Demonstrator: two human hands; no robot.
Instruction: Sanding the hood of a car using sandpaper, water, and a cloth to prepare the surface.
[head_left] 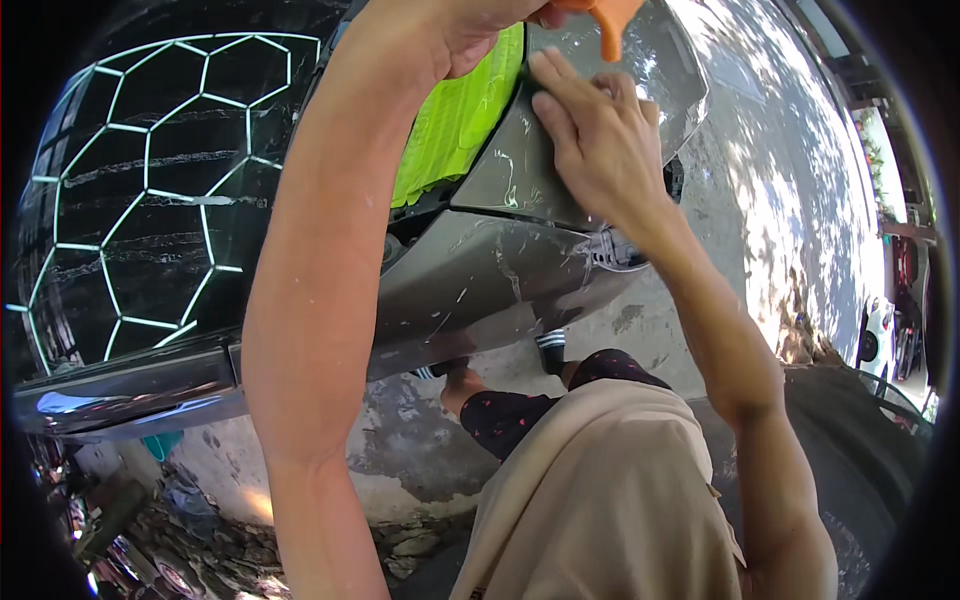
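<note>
My left hand [487, 22] is partly cut off by the upper edge of the head view. Its fingers are closed around an orange trigger sprayer [611, 28], of which only the lower part shows. My right hand [607, 135] is over the grey car hood [535, 165], fingers stretched toward the far side and slightly blurred. Nothing shows in it, and I cannot tell whether its palm touches the metal. A bright yellow-green cloth [465, 125] lies along the base of the windshield, partly behind my left forearm. Whitish streaks and drips mark the hood.
Left of my arm, the dark windshield [170, 150] carries bright hexagon lines. The scuffed grey fender [470, 280] runs between me and the hood, with a lamp area [612, 250] at its right end. Sun-dappled concrete [790, 200] lies to the right; rubble [225, 540] is at lower left.
</note>
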